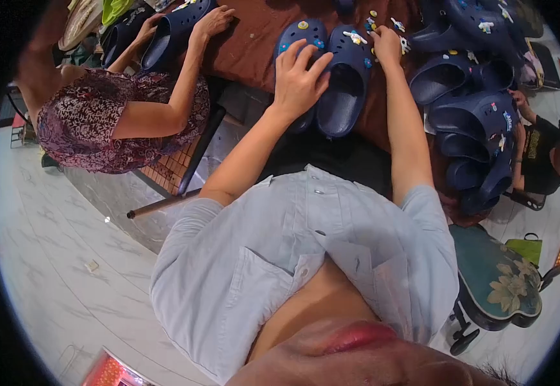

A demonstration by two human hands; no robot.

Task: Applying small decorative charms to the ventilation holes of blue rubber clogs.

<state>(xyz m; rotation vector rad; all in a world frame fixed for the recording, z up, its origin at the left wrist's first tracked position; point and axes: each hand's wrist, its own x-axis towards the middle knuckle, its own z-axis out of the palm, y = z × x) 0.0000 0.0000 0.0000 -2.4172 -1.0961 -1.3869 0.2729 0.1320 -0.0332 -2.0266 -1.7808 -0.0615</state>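
A pair of navy clogs lies on the brown cloth in front of me, toes away. Over the upper of the left clog (302,32), my left hand (300,77) rests with its fingers spread. Round yellow and blue charms sit on that clog near the fingertips. The right clog (342,83) carries a white charm and blue ones. Just right of it, my right hand (388,48) reaches down to small loose charms (397,24) on the cloth. Its fingers are bent together, and whatever is between them is too small to make out.
Several more decorated navy clogs (466,119) are heaped at the right of the brown cloth (254,48). At the left, another person's hands (212,22) are on a navy clog (164,42). A third person (540,151) sits at the far right. A green cushioned chair (495,276) stands lower right.
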